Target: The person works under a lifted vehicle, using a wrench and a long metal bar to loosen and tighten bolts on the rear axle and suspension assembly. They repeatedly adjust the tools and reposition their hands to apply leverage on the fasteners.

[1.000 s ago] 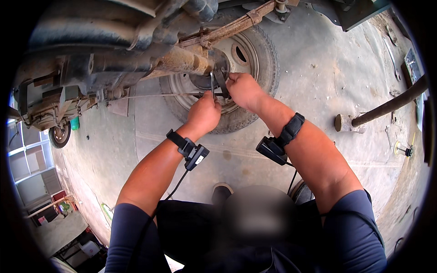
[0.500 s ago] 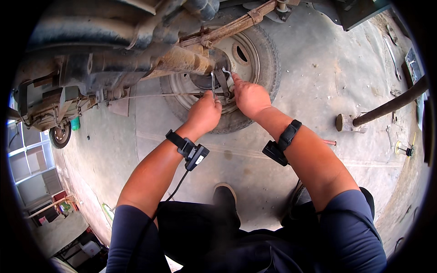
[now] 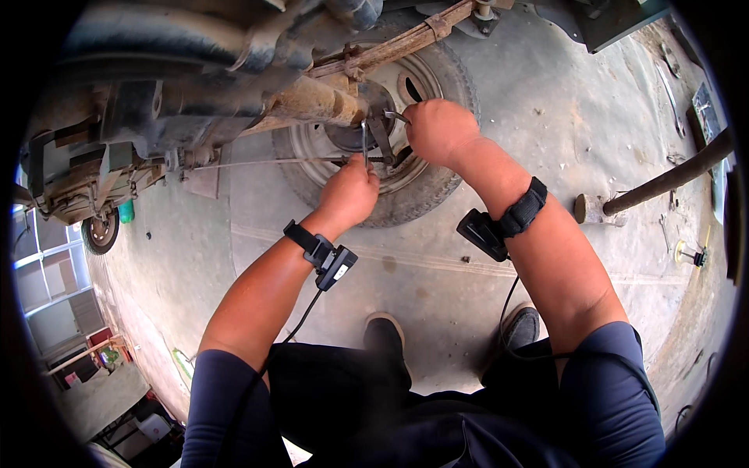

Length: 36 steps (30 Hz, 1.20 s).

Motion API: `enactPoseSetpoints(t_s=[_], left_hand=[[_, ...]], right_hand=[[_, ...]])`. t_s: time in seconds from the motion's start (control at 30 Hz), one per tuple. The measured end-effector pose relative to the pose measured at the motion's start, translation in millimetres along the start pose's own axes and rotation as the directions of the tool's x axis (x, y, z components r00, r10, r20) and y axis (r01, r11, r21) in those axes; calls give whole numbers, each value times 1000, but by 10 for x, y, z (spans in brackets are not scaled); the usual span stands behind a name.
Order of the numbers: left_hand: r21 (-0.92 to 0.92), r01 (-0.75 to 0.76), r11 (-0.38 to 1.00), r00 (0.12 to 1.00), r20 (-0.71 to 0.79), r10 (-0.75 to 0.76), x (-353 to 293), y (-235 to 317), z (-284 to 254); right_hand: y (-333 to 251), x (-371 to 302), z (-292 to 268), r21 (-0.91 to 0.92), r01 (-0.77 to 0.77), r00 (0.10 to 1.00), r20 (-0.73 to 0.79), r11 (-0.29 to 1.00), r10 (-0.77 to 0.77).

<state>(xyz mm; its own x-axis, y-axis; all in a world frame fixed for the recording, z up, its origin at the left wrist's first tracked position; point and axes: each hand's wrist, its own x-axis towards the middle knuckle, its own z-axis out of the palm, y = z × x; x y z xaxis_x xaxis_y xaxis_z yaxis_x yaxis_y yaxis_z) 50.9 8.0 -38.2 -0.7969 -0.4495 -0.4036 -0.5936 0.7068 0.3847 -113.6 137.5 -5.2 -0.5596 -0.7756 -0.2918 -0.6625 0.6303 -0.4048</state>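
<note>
My left hand [image 3: 349, 193] is closed around a slim silver wrench [image 3: 364, 137] that stands upright, its top end against the backing plate at the wheel's hub. To its right, my right hand [image 3: 445, 132] makes a fist round a second wrench [image 3: 397, 116], whose head points left toward the hub. Between the two wrenches hangs a dark metal lever [image 3: 381, 142]. A thin rod [image 3: 261, 163] runs from the left to the lever's lower end. Behind my hands is a wheel [image 3: 460, 78] with a pale rim. What the right wrench's head touches is hard to make out.
A rusty axle [image 3: 312, 101] and a leaf spring [image 3: 398, 48] extend over the wheel. On the right, a sledgehammer [image 3: 591, 209] with a long dark handle rests on the concrete floor [image 3: 538, 132]. Loose tools lie farther right. A small wheel [image 3: 101, 232] stands at far left.
My right hand has moved right and slightly up, from an outstretched finger along the wrench to a fist around it. The wrench has swung with it. My left hand has stayed nearly still.
</note>
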Motion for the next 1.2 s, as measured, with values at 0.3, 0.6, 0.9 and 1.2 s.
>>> enactPoseSetpoints(t_s=[0.3,0.6,0.9,1.2], left_hand=[[28,-38,999,999,-5,38,2,4,-12],[34,-37,999,999,0,37,3,-22,3],[22,-44,999,999,-15,44,5,-34,11],[33,-35,999,999,-12,35,-3,-35,16]], right_hand=[[-54,126,-41,-28,-13,1000,19,1000,14],[2,266,-205,-9,243,960,-144,970,-241],[29,303,-220,104,372,902,-274,922,-333],[52,349,-219,277,307,915,-351,911,-201]])
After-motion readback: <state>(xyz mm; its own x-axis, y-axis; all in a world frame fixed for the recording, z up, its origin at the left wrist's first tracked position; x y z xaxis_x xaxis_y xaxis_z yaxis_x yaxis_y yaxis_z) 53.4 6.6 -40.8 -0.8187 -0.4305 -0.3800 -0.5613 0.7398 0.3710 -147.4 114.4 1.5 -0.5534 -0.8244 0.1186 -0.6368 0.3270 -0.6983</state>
